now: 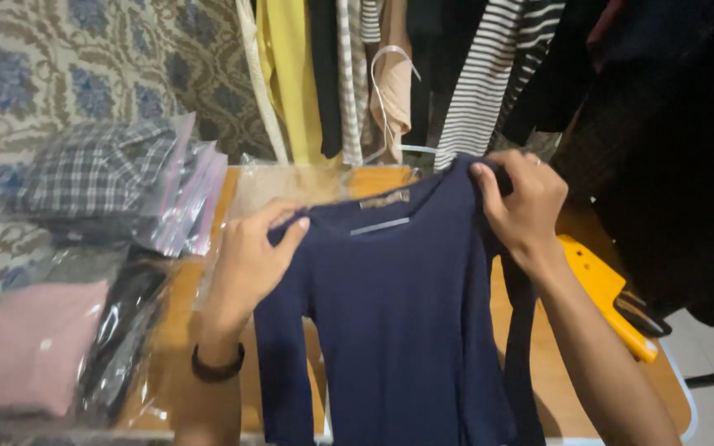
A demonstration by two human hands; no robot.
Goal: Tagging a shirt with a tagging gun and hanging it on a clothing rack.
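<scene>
Nearest the camera, 2 bare hands are holding up a navy blue top (406, 322) by its shoulders above the wooden bench (555, 363). The left hand (249, 260), with a dark band at the wrist, is pinching the left shoulder seam beside the neckline, its grip closed on the cloth; the right hand (522, 202) is clutching the other shoulder, fingers curled tight over the fabric. The top is hanging spread and unfolded, front facing the camera, sleeves dangling down on each side, neck label showing, so by the look of it no folding has begun and it is not yet in any bag. A clear plastic bag (291, 186) is lying flat on the bench just behind the top, seemingly empty. To the left, several garments are already lying packed in clear bags: a pink one (26, 347), a dark one (130, 318) and a checked one (97, 173) on a stack. At the right edge, a yellow tool (601, 289) is resting on the bench. Farther back, striped, yellow and dark clothes (473, 74) are hanging on a rail.
</scene>
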